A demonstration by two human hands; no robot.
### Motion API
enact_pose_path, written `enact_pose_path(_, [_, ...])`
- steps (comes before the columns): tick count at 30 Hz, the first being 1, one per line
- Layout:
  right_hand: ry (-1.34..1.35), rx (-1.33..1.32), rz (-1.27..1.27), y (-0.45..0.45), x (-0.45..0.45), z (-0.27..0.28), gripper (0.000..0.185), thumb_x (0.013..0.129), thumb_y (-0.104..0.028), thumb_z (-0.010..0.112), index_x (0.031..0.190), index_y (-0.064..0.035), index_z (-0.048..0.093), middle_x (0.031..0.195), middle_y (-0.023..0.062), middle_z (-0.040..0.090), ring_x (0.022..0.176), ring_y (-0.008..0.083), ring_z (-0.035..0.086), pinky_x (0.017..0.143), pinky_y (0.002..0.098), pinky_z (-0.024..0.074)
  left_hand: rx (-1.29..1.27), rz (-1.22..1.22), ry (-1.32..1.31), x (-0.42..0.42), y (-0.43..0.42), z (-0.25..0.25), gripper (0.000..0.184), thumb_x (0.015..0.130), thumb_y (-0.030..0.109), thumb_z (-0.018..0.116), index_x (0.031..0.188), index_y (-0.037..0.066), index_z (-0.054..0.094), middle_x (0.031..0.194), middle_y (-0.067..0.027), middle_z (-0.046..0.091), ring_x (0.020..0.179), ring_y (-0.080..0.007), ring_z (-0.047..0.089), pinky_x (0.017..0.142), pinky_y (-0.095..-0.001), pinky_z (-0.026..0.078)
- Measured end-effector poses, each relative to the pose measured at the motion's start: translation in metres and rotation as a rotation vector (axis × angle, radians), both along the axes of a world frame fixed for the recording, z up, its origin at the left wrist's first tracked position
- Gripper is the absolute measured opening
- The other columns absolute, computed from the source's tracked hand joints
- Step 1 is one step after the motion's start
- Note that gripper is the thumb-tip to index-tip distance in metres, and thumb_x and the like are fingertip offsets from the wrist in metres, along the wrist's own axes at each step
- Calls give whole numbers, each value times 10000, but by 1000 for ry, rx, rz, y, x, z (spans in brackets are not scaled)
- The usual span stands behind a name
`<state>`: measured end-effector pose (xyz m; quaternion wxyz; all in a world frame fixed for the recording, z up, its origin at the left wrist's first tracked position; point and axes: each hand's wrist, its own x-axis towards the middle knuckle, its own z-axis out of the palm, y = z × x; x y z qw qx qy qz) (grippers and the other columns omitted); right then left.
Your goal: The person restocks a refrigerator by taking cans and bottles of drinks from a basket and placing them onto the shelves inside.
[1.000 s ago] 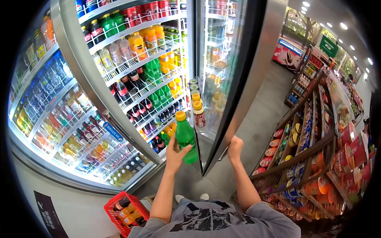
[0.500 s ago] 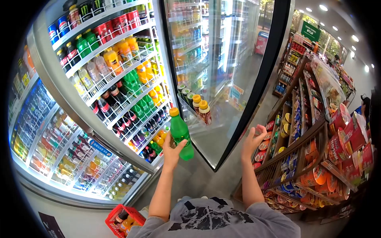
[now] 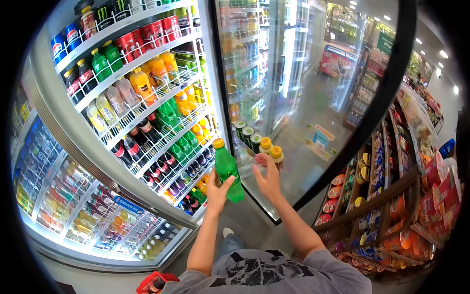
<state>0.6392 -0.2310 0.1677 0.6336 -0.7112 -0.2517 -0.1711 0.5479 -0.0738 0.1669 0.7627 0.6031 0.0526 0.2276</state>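
Bottle (image 3: 226, 164), green with a yellow cap, is gripped by the left hand (image 3: 218, 192) in the head view, between the shelves (image 3: 142, 63) of the lit fridge and the glass door (image 3: 298, 112), which stands open. Of what could go wrong, a slip seems likeliest: one hand alone bears the weight, and if the plastic is cold and damp, the hold could slide down towards the floor. The door looks like the next risk, for no hand is seen on its handle side, and were it to swing, its edge could bump the right forearm or the bottle's base. The right hand (image 3: 267, 175) has its fingers apart and loosely bent, with nothing seen in them; it overlaps the yellow-capped bottles (image 3: 276, 156) on the door, near a row of cans (image 3: 248, 135), and whether it touches them I cannot tell; a careless sweep there might knock one over. As for the fingers, the left thumb crosses the front of the bottle at mid-height while the other fingers sit along its far left side, so cap and neck rise above the grip, the base hangs free below, tilted slightly, and the right fingertips are near its side but apart from it
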Motion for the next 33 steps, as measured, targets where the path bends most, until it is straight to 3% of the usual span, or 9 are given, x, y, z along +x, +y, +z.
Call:
enact_pose_path(7, [58,21,210,135,60,19,346,913,-183,633,1213,-27,560,1053,103,625,980,201,601,844,334,481,41,45,-36,63,105,9,635,848,64,709,1403,-4,407,1249,-102,568,1103,-167,578,927,-298,480])
enact_pose_path(10, [235,71,423,189,82,19,373,973,-174,557,1328,-61,537,1124,110,619,1013,180,612,827,303,512,5,41,-65,89,148,17,638,858,62,700,1413,-11,394,1247,-108,572,1112,-167,575,933,-295,478])
enact_pose_path(14, [318,171,499,247,103,8,457,973,-221,573,1390,-56,486,1204,113,603,1078,187,592,880,317,497,64,73,-71,117,201,18,654,855,57,706,1421,-26,390,1230,-114,594,1099,-156,584,921,-285,482])
enact_pose_path(19, [387,168,492,281,113,-6,485,989,-224,558,1411,-21,431,1307,99,543,1181,163,519,961,298,447,167,103,-53,142,242,0,667,829,76,734,1406,-38,419,1156,-113,641,1035,-156,614,868,-280,498])
enact_pose_path(21, [378,221,433,291,117,-18,510,971,-254,584,1413,-41,446,1254,118,589,1149,199,564,939,328,474,227,95,-3,148,252,-6,683,812,109,752,1401,-30,434,1160,-111,642,1011,-159,619,849,-281,496])
enact_pose_path(22, [425,234,441,294,119,-23,502,987,-224,572,1425,-26,426,1291,94,547,1165,158,527,947,290,454,225,91,1,152,256,-11,683,812,109,752,1401,-30,434,1160,-111,642,1011,-159,619,849,-281,496])
enact_pose_path(31, [250,82,130,320,136,-48,457,989,-167,541,1420,-35,463,1191,71,530,1058,114,544,837,251,474,360,66,18,189,283,-32,716,790,176,783,1393,-17,448,1171,-147,646,1073,-219,619,902,-331,483])
enact_pose_path(33, [289,95,122,327,140,-44,460,983,-145,529,1426,-45,460,1213,81,540,1079,123,541,867,257,464,386,63,49,198,294,-30,718,789,187,786,1393,-7,451,1182,-158,641,1092,-234,616,905,-342,488])
